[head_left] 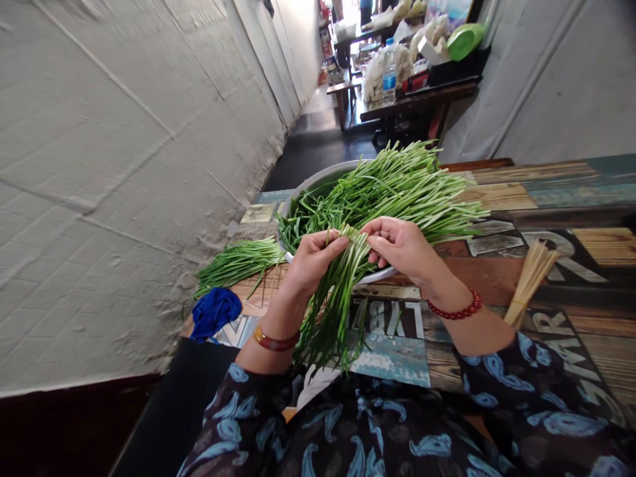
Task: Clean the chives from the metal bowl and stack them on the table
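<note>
A bunch of long green stalks [338, 298] hangs from my two hands over the table's near edge, pale ends up. My left hand [318, 258] is closed round its upper left side, thumb across the stalks. On the other side my right hand [395, 245] pinches at the pale ends with thumb and fingers. Just behind both hands, a big heap of the same stalks [397, 185] fills a metal basin [318, 175] and sticks out over its right rim. A smaller bundle [241, 262] lies left of the basin.
A blue cloth [216, 313] lies at the table's left edge. Thin wooden sticks [531, 281], tied together, rest on the patterned table [497, 275] at right. A white wall [124, 165] runs along the left. Farther back, another table [417, 103] holds a water bottle [389, 73] and bags.
</note>
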The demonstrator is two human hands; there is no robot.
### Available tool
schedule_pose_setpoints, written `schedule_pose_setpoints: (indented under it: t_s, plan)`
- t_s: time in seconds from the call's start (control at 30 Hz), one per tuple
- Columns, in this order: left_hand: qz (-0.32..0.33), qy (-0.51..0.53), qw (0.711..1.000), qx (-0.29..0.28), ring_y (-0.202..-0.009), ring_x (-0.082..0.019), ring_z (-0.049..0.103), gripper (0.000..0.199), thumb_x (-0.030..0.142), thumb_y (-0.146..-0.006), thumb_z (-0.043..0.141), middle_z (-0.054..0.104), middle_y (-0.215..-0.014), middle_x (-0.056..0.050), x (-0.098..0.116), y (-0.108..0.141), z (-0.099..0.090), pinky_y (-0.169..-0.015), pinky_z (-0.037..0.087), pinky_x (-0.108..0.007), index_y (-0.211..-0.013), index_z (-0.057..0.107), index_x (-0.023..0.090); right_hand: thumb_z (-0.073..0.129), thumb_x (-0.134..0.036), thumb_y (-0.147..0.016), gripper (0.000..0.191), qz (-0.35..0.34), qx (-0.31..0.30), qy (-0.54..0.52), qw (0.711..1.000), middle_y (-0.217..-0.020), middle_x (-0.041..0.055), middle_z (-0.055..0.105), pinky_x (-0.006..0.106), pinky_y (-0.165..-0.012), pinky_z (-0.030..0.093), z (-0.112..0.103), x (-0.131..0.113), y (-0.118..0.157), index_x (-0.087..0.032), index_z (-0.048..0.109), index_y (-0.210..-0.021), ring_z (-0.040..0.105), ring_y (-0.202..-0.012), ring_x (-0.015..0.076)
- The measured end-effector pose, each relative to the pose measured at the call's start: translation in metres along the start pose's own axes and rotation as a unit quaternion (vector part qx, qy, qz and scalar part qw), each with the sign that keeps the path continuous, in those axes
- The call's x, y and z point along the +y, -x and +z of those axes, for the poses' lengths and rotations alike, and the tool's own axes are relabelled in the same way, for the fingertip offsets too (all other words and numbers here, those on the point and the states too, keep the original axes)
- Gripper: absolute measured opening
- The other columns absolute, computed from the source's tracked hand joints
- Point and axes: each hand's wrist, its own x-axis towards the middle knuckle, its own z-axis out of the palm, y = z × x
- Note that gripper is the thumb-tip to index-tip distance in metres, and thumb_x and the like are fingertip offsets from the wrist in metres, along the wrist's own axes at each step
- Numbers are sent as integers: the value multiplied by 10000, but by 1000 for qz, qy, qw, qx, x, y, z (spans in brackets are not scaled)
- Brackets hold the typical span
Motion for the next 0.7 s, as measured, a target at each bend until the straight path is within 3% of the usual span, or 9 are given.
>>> schedule_pose_setpoints:
  t_s: [0.3, 0.5, 0.7]
  plan:
    - [-10, 8, 1000, -11, -541, -60, 457, 395, 466, -684, 863, 580, -619, 20, 1, 0, 5, -529, 345, -196, -702, 671, 121, 622, -283, -837, 132, -84, 19, 76, 993, -624, -6, 620, 218, -461, 473, -2, -4, 5, -178, 622, -757, 638, -536, 132]
    - [-38, 47, 998, 4, -518, -66, 486, 419, 456, -617, 899, 593, -609, 21, 5, 2, 10, -517, 379, -199, -684, 647, 128, 611, -261, -807, 92, -60, 14, 23, 998, -627, -18, 602, 200, -425, 481, 2, -3, 5, -184, 605, -758, 652, -531, 134]
    - [-15, 20, 1000, -2, -521, -62, 447, 428, 484, -647, 875, 558, -604, 31, 6, 2, 11, -525, 353, -207, -693, 636, 132, 617, -258, -780, 94, -28, 8, -13, 999, -658, -28, 594, 187, -416, 479, 2, -2, 3, -184, 616, -837, 637, -524, 119]
